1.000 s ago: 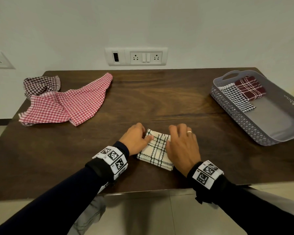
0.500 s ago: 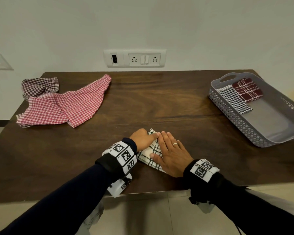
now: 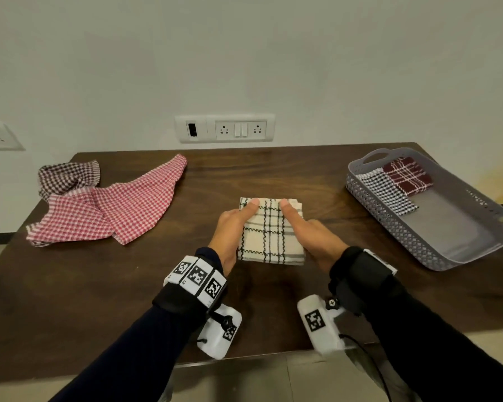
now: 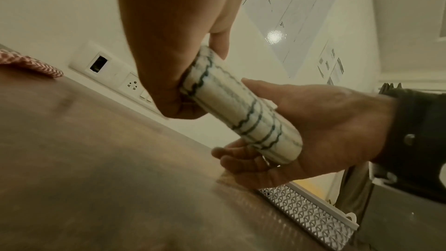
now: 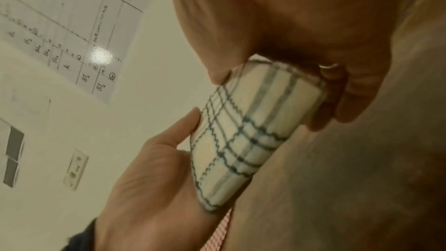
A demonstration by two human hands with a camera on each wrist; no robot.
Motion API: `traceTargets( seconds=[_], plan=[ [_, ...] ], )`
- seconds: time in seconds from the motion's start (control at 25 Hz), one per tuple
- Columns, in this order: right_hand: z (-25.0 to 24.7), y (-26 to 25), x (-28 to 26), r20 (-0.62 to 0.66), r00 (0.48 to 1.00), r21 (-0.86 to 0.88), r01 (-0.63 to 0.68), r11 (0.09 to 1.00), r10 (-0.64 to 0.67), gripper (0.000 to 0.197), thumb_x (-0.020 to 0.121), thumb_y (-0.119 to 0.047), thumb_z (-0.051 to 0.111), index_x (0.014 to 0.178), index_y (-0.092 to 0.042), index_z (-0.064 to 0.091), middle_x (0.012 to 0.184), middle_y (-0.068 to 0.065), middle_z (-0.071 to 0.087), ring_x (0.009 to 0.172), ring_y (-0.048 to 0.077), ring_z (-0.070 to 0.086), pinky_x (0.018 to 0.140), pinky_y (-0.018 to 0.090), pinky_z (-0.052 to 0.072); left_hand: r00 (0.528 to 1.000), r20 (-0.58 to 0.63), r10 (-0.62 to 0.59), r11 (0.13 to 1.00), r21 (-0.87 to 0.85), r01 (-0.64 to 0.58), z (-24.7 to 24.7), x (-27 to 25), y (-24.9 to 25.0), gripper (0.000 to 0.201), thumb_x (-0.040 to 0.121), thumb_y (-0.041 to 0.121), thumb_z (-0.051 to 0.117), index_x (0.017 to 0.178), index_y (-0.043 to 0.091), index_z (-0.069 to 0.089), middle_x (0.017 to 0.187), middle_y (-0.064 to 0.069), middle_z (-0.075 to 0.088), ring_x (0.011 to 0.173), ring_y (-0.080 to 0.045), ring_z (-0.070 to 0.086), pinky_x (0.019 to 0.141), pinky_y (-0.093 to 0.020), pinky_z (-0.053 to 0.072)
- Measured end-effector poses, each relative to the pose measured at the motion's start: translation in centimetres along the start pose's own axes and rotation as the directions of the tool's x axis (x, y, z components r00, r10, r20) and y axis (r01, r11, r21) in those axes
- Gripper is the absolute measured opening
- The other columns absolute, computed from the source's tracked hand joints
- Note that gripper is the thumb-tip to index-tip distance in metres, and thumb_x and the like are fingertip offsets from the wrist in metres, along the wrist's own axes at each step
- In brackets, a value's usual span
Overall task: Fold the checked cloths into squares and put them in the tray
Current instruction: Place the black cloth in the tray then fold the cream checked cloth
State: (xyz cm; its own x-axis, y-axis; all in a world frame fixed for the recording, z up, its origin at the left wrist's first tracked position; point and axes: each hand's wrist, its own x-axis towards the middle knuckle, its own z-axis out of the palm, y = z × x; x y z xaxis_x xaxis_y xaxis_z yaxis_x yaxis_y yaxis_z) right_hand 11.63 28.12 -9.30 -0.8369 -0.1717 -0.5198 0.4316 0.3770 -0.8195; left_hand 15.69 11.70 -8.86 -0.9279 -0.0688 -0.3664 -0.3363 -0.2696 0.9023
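A folded cream cloth with black checks (image 3: 270,233) is held just above the dark wooden table (image 3: 273,175), in front of me. My left hand (image 3: 235,221) grips its left edge, thumb on top and fingers underneath. My right hand (image 3: 305,227) grips the right edge the same way. In the left wrist view the cloth (image 4: 241,106) shows as a thick fold between both hands, off the table. The right wrist view shows the cloth (image 5: 241,131) pinched likewise. The grey tray (image 3: 389,227) stands at the right, holding a folded black-and-white cloth (image 3: 386,190) and a maroon plaid one (image 3: 407,175).
A loose red checked cloth (image 3: 108,207) lies at the back left with a brown checked cloth (image 3: 67,175) partly under it. A socket panel (image 3: 224,129) is on the wall behind the table. The tray's near half is bare.
Earlier both hands pressed the cream cloth flat near the table's front edge. Now they grip its two sides and it is off the table, farther from the edge.
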Motion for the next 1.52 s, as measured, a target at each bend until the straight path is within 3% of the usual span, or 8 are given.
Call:
traceTargets(
  seconds=[0.08, 0.2, 0.28, 0.56, 0.8, 0.96, 1.32, 1.52],
  plan=[
    [0.9, -0.2, -0.2, -0.010, 1.000, 0.106, -0.004, 0.994, 0.005, 0.111, 0.058, -0.093, 0.056, 0.131, -0.011, 0.060, 0.128, 0.004, 0.067, 0.114, 0.019, 0.065, 0.101, 0.039, 0.050, 1.000, 0.023, -0.013, 0.999, -0.049, 0.015, 0.0, -0.6, 0.4, 0.042, 0.095, 0.039, 0.060, 0.118, 0.004, 0.068, 0.108, -0.017, 0.074, 0.100, -0.032, 0.072, 0.090, -0.045, 0.057],
    [2.1, -0.7, -1.1, -0.089, 0.981, 0.222, 0.187, 0.957, -0.171, 0.054, 0.088, -0.062, 0.058, 0.106, -0.013, 0.071, 0.101, 0.002, 0.076, 0.085, 0.006, 0.074, 0.073, 0.022, 0.059, 1.000, 0.017, -0.001, 0.998, -0.064, 0.002, -0.2, -0.8, 0.3, 0.050, 0.092, 0.050, 0.060, 0.118, 0.008, 0.069, 0.110, -0.016, 0.074, 0.102, -0.032, 0.072, 0.094, -0.048, 0.055],
    [2.4, -0.7, -1.5, -0.160, 0.950, 0.214, 0.298, 0.930, -0.267, 0.043, 0.094, -0.053, 0.056, 0.100, -0.014, 0.074, 0.093, 0.002, 0.078, 0.084, 0.011, 0.075, 0.079, 0.033, 0.061, 1.000, -0.008, 0.001, 0.999, -0.043, -0.001, -0.3, -0.5, -0.1, 0.055, 0.089, 0.059, 0.057, 0.115, 0.011, 0.071, 0.107, -0.014, 0.075, 0.100, -0.030, 0.072, 0.096, -0.049, 0.054],
    [3.6, -0.2, -0.8, -0.227, 0.903, 0.108, 0.396, 0.912, -0.365, 0.069, 0.079, -0.079, 0.054, 0.104, -0.017, 0.069, 0.096, 0.000, 0.077, 0.087, 0.013, 0.074, 0.084, 0.043, 0.060, 0.986, -0.167, 0.008, 1.000, 0.024, -0.004, -0.2, -0.1, -0.6, 0.052, 0.092, 0.063, 0.049, 0.099, 0.017, 0.071, 0.090, -0.007, 0.078, 0.085, -0.023, 0.076, 0.082, -0.039, 0.060],
    [2.8, -1.0, -2.4, -0.068, 0.976, 0.352, 0.218, 0.911, -0.207, 0.048, 0.085, -0.061, 0.063, 0.100, -0.016, 0.076, 0.091, 0.001, 0.078, 0.086, 0.016, 0.076, 0.081, 0.034, 0.059, 0.957, -0.148, 0.249, 0.958, 0.184, -0.221, -0.1, -0.5, -0.6, 0.053, 0.087, 0.063, 0.058, 0.103, 0.013, 0.069, 0.093, -0.005, 0.077, 0.086, -0.020, 0.075, 0.086, -0.045, 0.059],
    [3.3, -0.6, -1.6, -0.285, 0.903, 0.203, 0.386, 0.900, -0.323, 0.049, 0.092, -0.057, 0.056, 0.090, -0.012, 0.074, 0.084, 0.002, 0.077, 0.080, 0.017, 0.075, 0.075, 0.035, 0.060, 0.910, -0.169, 0.380, 0.889, 0.338, -0.308, 0.0, -0.4, -0.8, 0.070, 0.083, 0.076, 0.051, 0.095, 0.009, 0.064, 0.088, -0.011, 0.073, 0.084, -0.026, 0.072, 0.084, -0.050, 0.057],
    [3.9, -1.5, -1.4, -0.453, 0.743, -0.155, 0.479, 0.864, -0.493, 0.058, 0.102, -0.053, 0.028, 0.077, -0.010, 0.057, 0.074, -0.002, 0.064, 0.069, 0.010, 0.060, 0.060, 0.025, 0.041, 0.823, -0.236, 0.516, 0.803, 0.467, -0.369, 0.5, -0.4, 0.0, 0.058, 0.099, 0.058, 0.036, 0.086, 0.008, 0.061, 0.083, -0.010, 0.070, 0.079, -0.023, 0.067, 0.074, -0.043, 0.056],
    [4.3, -1.7, -1.3, -0.452, 0.746, -0.155, 0.475, 0.866, -0.489, 0.057, 0.102, -0.054, 0.026, 0.088, -0.010, 0.059, 0.079, -0.005, 0.064, 0.071, 0.004, 0.060, 0.056, 0.015, 0.038, 0.776, -0.271, 0.570, 0.775, 0.492, -0.398, 0.6, -0.6, 0.1, 0.050, 0.100, 0.053, 0.038, 0.083, 0.012, 0.061, 0.074, -0.002, 0.067, 0.065, -0.004, 0.061, 0.059, -0.019, 0.049]
  ],
)
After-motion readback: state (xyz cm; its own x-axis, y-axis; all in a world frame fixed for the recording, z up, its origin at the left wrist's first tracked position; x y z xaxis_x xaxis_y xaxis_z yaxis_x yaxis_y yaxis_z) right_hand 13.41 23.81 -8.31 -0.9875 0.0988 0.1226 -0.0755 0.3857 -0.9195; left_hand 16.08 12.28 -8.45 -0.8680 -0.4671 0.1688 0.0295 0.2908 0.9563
